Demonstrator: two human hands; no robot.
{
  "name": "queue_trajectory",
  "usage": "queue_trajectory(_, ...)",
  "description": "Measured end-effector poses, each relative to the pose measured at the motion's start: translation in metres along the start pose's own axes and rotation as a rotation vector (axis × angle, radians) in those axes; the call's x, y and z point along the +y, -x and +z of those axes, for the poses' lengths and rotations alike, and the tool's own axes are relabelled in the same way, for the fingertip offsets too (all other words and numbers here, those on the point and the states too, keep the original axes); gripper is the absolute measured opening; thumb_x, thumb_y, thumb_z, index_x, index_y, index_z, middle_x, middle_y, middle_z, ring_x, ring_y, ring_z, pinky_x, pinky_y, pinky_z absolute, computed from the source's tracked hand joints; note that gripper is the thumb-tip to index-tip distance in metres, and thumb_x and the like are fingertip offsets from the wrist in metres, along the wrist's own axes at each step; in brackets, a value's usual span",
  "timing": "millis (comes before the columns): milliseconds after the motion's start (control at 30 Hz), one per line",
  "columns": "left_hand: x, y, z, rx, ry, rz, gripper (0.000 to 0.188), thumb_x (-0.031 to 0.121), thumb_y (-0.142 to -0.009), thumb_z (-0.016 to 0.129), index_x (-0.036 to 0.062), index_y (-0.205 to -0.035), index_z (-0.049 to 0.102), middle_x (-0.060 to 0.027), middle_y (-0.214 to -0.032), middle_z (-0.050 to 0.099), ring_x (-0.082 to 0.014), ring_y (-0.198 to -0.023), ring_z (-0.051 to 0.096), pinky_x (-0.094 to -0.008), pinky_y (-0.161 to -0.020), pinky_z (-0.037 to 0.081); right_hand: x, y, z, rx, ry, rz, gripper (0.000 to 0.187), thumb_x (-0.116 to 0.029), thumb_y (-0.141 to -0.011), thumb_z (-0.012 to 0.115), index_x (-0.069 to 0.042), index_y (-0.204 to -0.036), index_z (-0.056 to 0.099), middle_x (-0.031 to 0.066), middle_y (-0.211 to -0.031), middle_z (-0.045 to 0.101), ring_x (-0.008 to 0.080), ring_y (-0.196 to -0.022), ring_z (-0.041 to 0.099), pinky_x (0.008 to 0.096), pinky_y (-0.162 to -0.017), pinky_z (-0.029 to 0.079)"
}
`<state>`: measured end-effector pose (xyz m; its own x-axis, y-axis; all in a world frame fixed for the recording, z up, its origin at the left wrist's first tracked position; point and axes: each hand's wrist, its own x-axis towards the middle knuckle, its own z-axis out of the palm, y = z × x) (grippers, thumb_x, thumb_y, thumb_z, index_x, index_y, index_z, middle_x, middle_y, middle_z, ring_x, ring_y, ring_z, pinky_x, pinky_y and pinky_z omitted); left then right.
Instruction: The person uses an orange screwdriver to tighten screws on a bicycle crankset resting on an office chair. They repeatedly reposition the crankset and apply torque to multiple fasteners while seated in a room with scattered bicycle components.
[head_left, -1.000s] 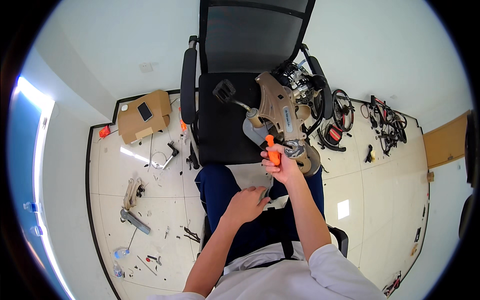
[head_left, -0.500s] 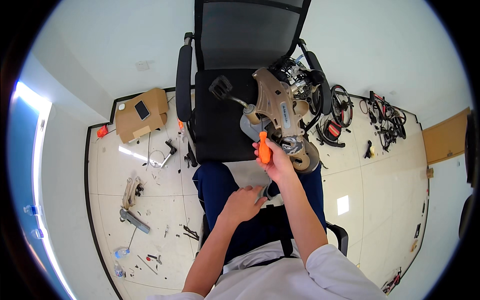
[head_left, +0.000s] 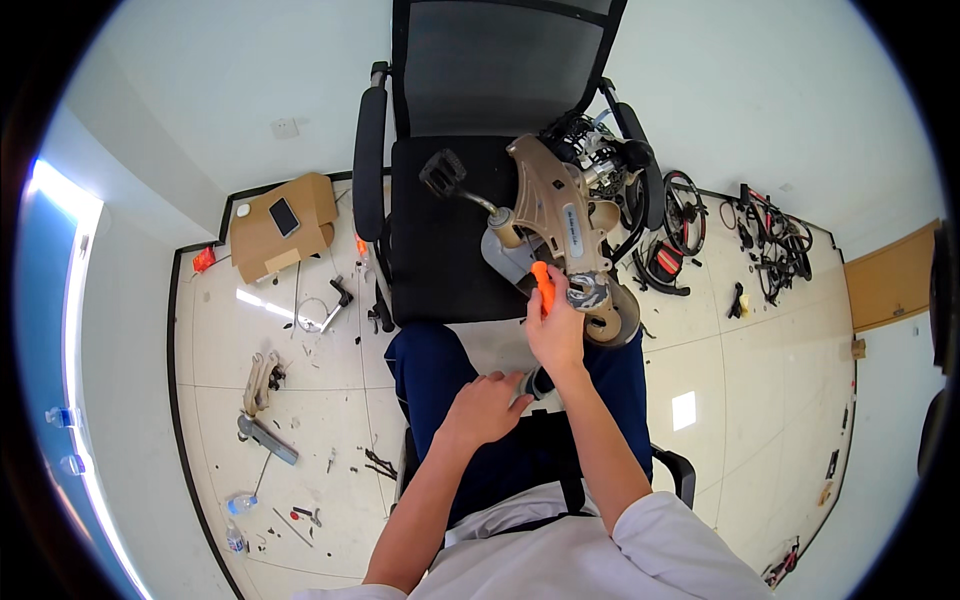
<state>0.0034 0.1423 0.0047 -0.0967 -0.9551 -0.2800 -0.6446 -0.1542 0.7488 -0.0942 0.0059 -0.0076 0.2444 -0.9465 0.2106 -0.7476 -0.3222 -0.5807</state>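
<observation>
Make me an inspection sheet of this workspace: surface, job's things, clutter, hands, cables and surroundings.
Surface: black chair seat, partly covered by parts.
Job's things: tan molded part, black pedal, orange-handled tool.
Clutter: phone on cardboard; bottles and bicycle parts on the floor.
Hands: right hand holds the tool; left hand at the lap, grip unclear.
Cables: thin loop, apparently cable, on the floor at left.
Surroundings: pale walls, wall socket, tiled floor.
</observation>
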Motion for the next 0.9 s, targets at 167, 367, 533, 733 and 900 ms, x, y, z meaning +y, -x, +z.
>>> queue_trajectory(167,-0.001,0.0,0.003,0.005,-0.001,0.007,0.044,0.032,-0.093,0.058,0.0013,-0.124,0.058,-0.0238,-0.103,0.066,-0.04,-0.098,0.063,-0.0446,-0.087,0.05,0.012,-0.005,0.009,0.091,-0.058,-0.064,0.035,-0.02,-0.098,0.052,-0.001,-0.127,0.047,0.0115,-0.078,0.065,0.0203,-0.057,0.063,0.036,-0.055,0.052)
queue_trajectory(367,-0.001,0.002,0.003,0.021,0.003,0.009,0.044,0.032,-0.093,0.058,0.0013,-0.125,0.057,-0.0241,-0.103,0.066,-0.0402,-0.097,0.063,-0.0451,-0.088,0.049,-0.024,-0.009,-0.006,0.029,-1.068,0.758,0.028,-0.023,-0.1,0.052,-0.004,-0.12,0.051,0.0116,-0.095,0.063,0.0148,-0.053,0.054,0.0292,-0.043,0.043)
queue_trajectory(533,0.0,0.0,0.006,-0.004,-0.005,0.02,0.044,0.032,-0.093,0.058,0.0021,-0.125,0.058,-0.0244,-0.105,0.065,-0.0395,-0.099,0.062,-0.0444,-0.088,0.049,-0.013,-0.014,-0.008,0.017,-1.289,0.862,0.025,-0.027,-0.1,0.055,-0.007,-0.114,0.051,0.0082,-0.09,0.062,0.0106,-0.05,0.048,0.0264,-0.041,0.04)
queue_trajectory(733,0.003,0.0,-0.002,-0.005,-0.005,0.01,0.045,0.033,-0.093,0.058,0.0025,-0.126,0.057,-0.023,-0.108,0.065,-0.0385,-0.103,0.061,-0.0424,-0.09,0.049,-0.001,-0.005,-0.053,-0.304,-0.721,0.537,0.021,-0.019,-0.095,0.06,-0.002,-0.106,0.06,0.0157,-0.092,0.067,0.0223,-0.057,0.063,0.0342,-0.046,0.048)
queue_trajectory(900,0.001,-0.002,0.002,-0.032,-0.011,-0.009,0.045,0.034,-0.093,0.058,0.0024,-0.126,0.057,-0.0218,-0.111,0.064,-0.0374,-0.106,0.06,-0.0413,-0.091,0.048,0.015,0.005,-0.114,0.03,-0.054,-0.039,0.03,-0.01,-0.086,0.058,0.003,-0.112,0.063,0.0274,-0.092,0.064,0.0435,-0.084,0.063,0.0466,-0.078,0.051)
